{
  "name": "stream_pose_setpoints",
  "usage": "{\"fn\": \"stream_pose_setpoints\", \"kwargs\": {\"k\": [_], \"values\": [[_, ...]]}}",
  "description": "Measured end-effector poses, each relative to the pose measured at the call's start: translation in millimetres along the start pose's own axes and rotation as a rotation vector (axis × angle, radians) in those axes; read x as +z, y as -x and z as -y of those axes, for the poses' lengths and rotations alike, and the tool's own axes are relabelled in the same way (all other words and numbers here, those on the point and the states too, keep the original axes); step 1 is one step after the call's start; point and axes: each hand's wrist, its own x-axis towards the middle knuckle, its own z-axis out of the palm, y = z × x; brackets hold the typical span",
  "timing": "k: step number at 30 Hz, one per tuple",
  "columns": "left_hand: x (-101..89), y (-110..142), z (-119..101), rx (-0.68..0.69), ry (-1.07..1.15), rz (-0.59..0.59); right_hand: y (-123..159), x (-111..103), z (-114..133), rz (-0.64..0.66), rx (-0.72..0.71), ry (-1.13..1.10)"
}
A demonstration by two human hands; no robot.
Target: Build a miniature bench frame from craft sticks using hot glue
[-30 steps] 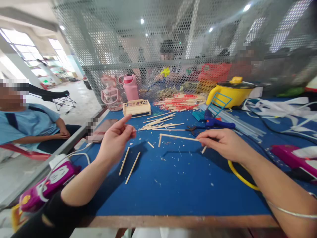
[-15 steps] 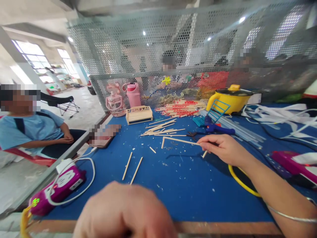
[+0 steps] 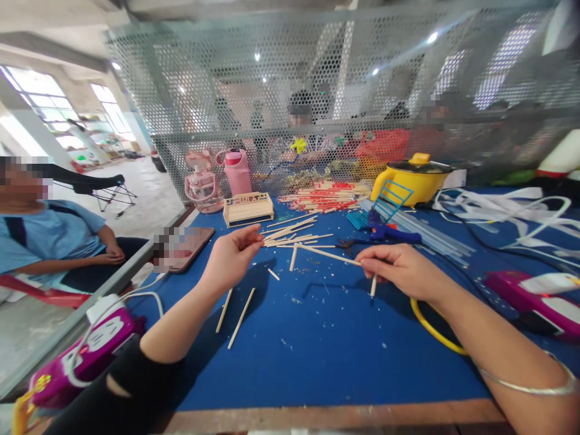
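- While the right hand pinches the right end of the joined sticks between thumb and fingers, their long piece spans leftward above the blue tabletop, a short leg angling down at each end.
- At left, the left hand has its fingers curled with thumb close to them, just beside the loose sticks; whether they grasp one, I cannot tell.
- Nearer, two short sticks lie side by side below the left hand.
- Farther back stand a small wooden rack and a pink bottle; any printing on the bottle is too small to read.
- Far center, a stick heap shows red markings.
- On the left, pixelation covers part of the phone; the magenta power strip bears a pale panel, its details unreadable.
- Far right sits a yellow pot.
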Motion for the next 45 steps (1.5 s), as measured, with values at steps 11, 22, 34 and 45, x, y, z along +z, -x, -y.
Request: {"fn": "stream_pose_setpoints", "kwargs": {"k": [11,22,34,45], "values": [[-1.2,37.9,0.7,-0.039,-0.376,0.193,-0.8,2.0,3.3,0.194,0.054,0.089],[10.9,45.4,3.4,-0.174,-0.314,0.174,-2.7,3.9,5.0,0.143,0.028,0.214],[23.2,47.3,14.8,-0.149,0.048,0.350,1.3,3.5,3.4,-0.006,-0.055,0.313],[12.7,40.6,5.3,-0.059,-0.305,0.101,3.4,2.3,7.7,-0.084,-0.123,0.403]]}}
